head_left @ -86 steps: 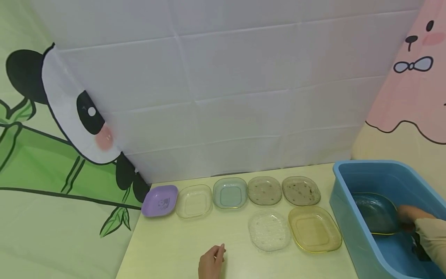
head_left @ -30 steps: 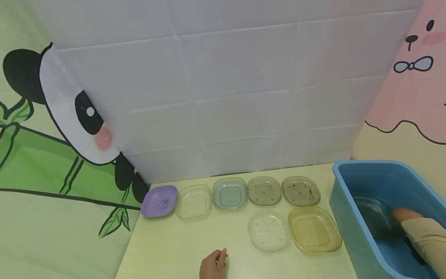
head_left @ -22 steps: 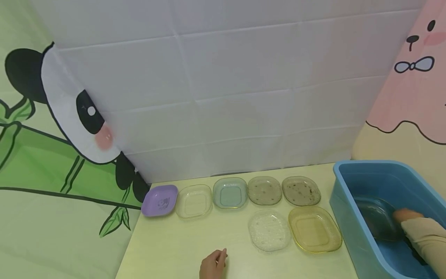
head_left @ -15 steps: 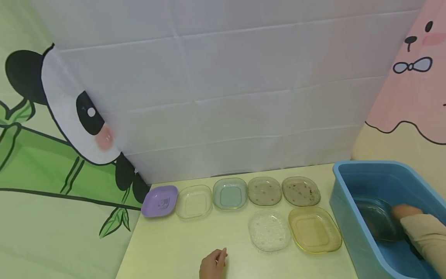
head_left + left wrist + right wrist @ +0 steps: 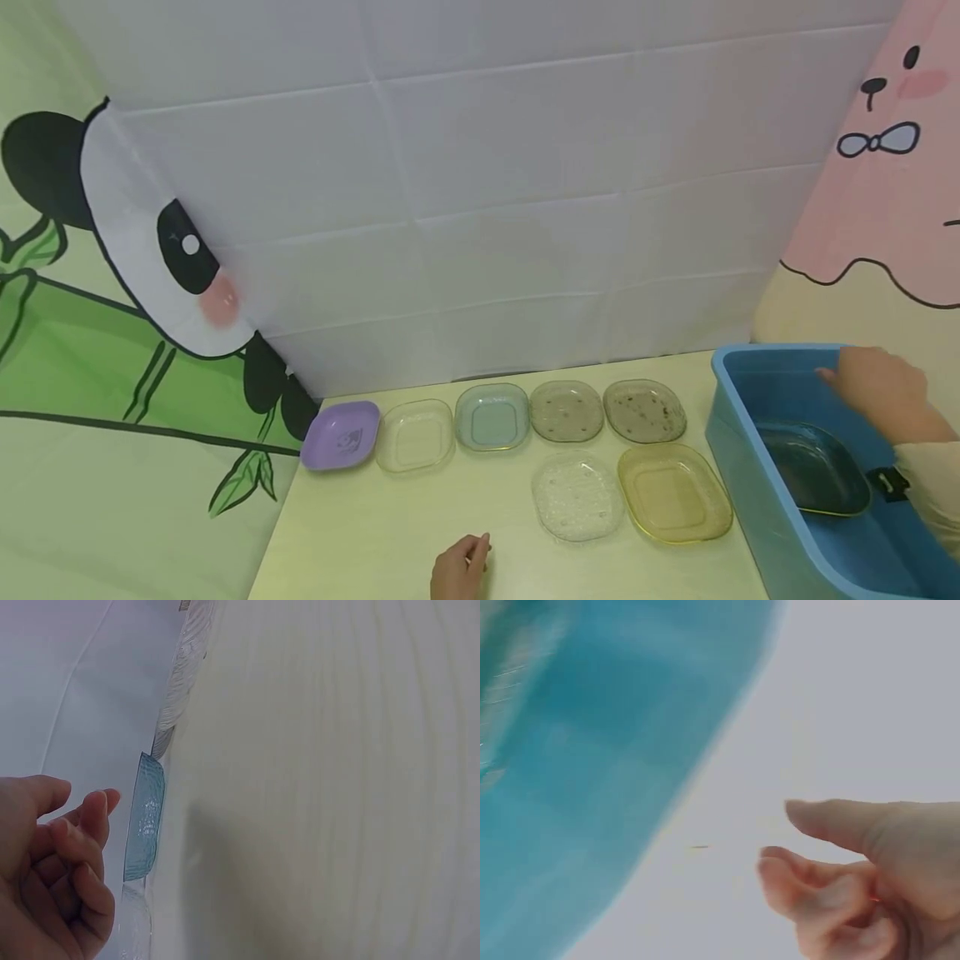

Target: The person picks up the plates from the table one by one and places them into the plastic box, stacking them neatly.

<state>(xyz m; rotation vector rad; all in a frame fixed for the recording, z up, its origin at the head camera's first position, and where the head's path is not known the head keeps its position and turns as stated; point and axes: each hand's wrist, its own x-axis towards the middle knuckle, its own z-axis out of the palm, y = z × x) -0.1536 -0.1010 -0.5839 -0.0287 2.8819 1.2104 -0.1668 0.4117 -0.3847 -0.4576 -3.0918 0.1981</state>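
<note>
One dish (image 5: 813,471) below right hand (image 5: 883,392).

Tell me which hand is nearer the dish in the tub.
Right. The right hand is at the tub, right of the dish; the left hand is outside, far to the dish's left.

White backdrop (image 5: 495,183) behind table, faint horizontal and vertical creases. Left side: printed panda (image 5: 135,233), black ear, dark eye patch with white dot, pink cheek; green bamboo stalk (image 5: 82,342) beside it, black outlines. Right side: pink cartoon figure (image 5: 862,204), pale bow tie (image 5: 873,143), wavy lower edge above cream area (image 5: 817,312). Tabletop (image 5: 360,533) pale yellow, faint grain.
</note>
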